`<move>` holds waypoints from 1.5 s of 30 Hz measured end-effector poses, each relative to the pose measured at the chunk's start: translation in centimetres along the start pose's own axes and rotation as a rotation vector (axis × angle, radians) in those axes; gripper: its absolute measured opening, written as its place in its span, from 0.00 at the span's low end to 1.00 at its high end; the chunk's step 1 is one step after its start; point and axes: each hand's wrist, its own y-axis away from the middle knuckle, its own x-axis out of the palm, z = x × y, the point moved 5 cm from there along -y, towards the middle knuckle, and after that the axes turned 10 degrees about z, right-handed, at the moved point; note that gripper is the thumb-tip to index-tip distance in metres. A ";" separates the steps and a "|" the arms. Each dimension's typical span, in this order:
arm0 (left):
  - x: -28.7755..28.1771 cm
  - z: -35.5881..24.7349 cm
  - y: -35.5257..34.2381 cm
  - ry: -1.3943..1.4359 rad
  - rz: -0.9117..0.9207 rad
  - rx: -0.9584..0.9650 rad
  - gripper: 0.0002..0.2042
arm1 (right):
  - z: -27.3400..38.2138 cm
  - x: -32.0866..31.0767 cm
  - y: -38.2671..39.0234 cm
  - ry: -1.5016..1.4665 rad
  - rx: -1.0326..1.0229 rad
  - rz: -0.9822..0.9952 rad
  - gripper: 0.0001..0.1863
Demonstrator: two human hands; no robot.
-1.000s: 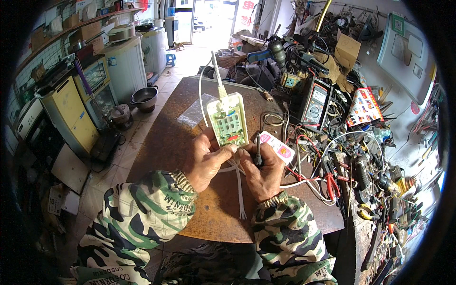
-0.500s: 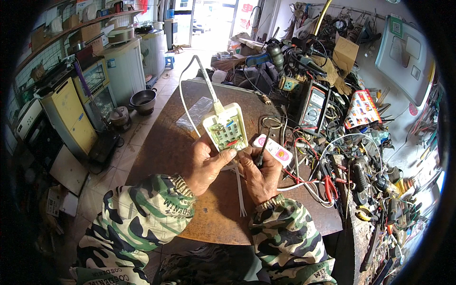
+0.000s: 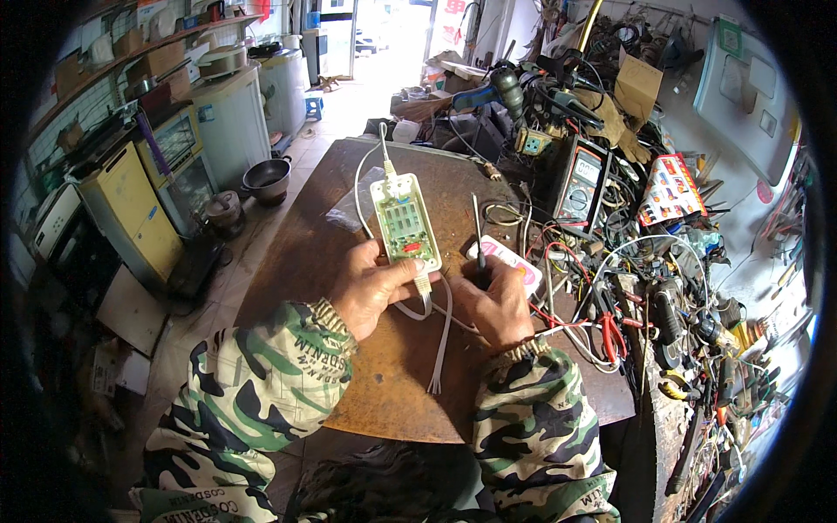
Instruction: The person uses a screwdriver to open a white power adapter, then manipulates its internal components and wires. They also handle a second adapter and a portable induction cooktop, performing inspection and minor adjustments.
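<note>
The left hand (image 3: 370, 292) is closed around the lower end of an opened white plastic box (image 3: 405, 222), thumb pressed on its near edge; the box rests on the rusty brown table (image 3: 384, 392) with its green circuit board facing up. A white cord (image 3: 362, 187) runs out of the far end, and a second flat white cable (image 3: 440, 340) trails from the near end toward the person. The right hand (image 3: 497, 305) is clenched on a dark-handled tool (image 3: 479, 235), likely a soldering iron or screwdriver, its thin shaft pointing away; the two hands sit near each other but apart. The box looks light and stiff, its shell smooth enough to slide; I would hold it by the plastic sides, not the board, since the small parts seem fragile; the limp cables could tug it. A multimeter (image 3: 580, 179) lies beyond, amid tangled wires.
</note>
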 end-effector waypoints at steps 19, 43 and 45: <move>-1.7 0.5 -0.8 -0.368 0.046 -0.207 0.11 | 2.1 -6.4 1.9 -0.320 -0.415 -0.147 0.10; -1.9 0.3 -1.0 -0.545 0.098 -0.117 0.12 | 2.7 -4.7 2.1 -0.220 -0.432 -0.149 0.13; -1.7 0.4 -1.2 -0.535 0.116 -0.123 0.11 | 2.8 -4.7 2.3 -0.201 -0.430 -0.142 0.13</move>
